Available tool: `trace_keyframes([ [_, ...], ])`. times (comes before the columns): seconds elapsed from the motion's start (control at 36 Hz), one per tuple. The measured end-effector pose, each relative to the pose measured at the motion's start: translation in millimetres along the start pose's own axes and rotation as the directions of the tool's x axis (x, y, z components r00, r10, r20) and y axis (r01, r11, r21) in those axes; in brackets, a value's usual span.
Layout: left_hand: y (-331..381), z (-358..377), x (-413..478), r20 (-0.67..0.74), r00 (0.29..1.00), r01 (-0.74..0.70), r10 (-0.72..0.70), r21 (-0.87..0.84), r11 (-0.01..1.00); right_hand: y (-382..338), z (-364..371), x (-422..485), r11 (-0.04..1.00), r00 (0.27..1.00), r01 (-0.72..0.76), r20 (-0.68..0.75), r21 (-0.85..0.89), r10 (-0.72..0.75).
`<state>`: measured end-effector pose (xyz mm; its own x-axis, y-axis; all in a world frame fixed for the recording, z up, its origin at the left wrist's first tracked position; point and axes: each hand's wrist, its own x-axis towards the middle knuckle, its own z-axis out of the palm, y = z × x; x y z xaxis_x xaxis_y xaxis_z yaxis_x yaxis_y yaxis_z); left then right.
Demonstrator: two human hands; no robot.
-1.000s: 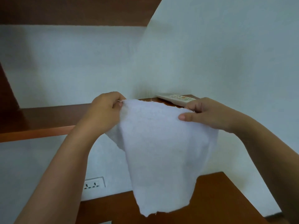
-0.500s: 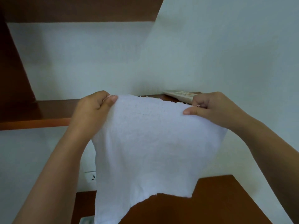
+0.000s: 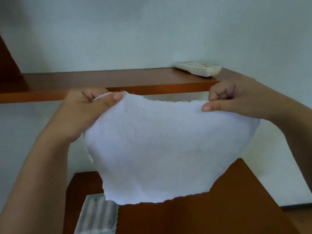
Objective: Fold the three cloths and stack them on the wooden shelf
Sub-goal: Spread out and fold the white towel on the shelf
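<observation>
Hands wider apart; white cloth (image 3: 162,149) hangs between left hand (image 3: 87,108), right hand (image 3: 236,98).

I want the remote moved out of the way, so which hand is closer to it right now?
Right. The right hand is just below and in front of the remote; the left hand is far off to its left.

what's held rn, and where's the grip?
White cloth, pinched at its two top corners: left hand on the left corner, right hand on the right.
</observation>
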<state>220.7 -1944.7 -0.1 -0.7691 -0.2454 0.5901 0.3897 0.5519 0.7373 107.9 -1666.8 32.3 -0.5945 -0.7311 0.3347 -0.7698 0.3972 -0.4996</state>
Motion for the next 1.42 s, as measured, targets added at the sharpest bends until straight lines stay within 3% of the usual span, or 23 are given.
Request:
trace_keyframes([
  [0.17, -15, 13, 2, 0.048, 0.998, 0.024, -0.027, 0.058, 0.998, 11, 8, -4, 1.0, 0.999, -0.017, 0.044, -0.016, 0.018],
  [0.31, -21, 21, -1, 0.18, 0.976, 0.111, -0.12, 0.061, 0.992, 24, 14, -6, 0.996, 0.993, -0.07, 0.088, -0.053, 0.075],
  [0.5, -38, 46, -15, 0.399, 0.849, 0.335, -0.347, 0.101, 0.937, 50, 31, -12, 0.986, 0.968, -0.138, 0.198, -0.096, 0.154],
  [0.64, -85, 69, -20, 0.317, 0.817, 0.403, -0.482, 0.285, 0.87, 81, 69, -4, 0.974, 0.95, -0.117, 0.263, -0.193, 0.167],
  [0.78, -132, 86, -18, 0.255, 0.819, 0.389, -0.515, 0.414, 0.823, 128, 109, 9, 0.957, 0.944, -0.181, 0.232, -0.227, 0.233],
  [0.92, -160, 94, -1, 0.14, 0.909, 0.261, -0.393, 0.544, 0.797, 155, 128, 31, 0.916, 0.94, -0.234, 0.166, -0.326, 0.299],
  [1.06, -162, 90, 12, 0.007, 0.996, 0.068, -0.085, 0.535, 0.842, 160, 115, 54, 0.904, 0.985, -0.169, -0.031, -0.392, 0.17],
  [1.14, -162, 83, 4, -0.051, 0.983, -0.108, 0.178, 0.622, 0.775, 159, 109, 54, 0.904, 0.987, -0.112, -0.154, -0.414, 0.052],
  [1.25, -172, 82, -26, -0.007, 0.935, -0.261, 0.356, 0.666, 0.699, 160, 119, 34, 0.919, 0.986, -0.062, -0.17, -0.388, -0.005],
  [1.33, -192, 87, -61, 0.112, 0.938, -0.319, 0.328, 0.647, 0.693, 168, 142, 11, 0.94, 0.991, -0.118, -0.095, -0.321, 0.092],
  [1.42, -214, 99, -96, 0.238, 0.957, -0.284, 0.166, 0.645, 0.71, 182, 176, -14, 0.926, 0.966, -0.232, 0.044, -0.298, 0.256],
])
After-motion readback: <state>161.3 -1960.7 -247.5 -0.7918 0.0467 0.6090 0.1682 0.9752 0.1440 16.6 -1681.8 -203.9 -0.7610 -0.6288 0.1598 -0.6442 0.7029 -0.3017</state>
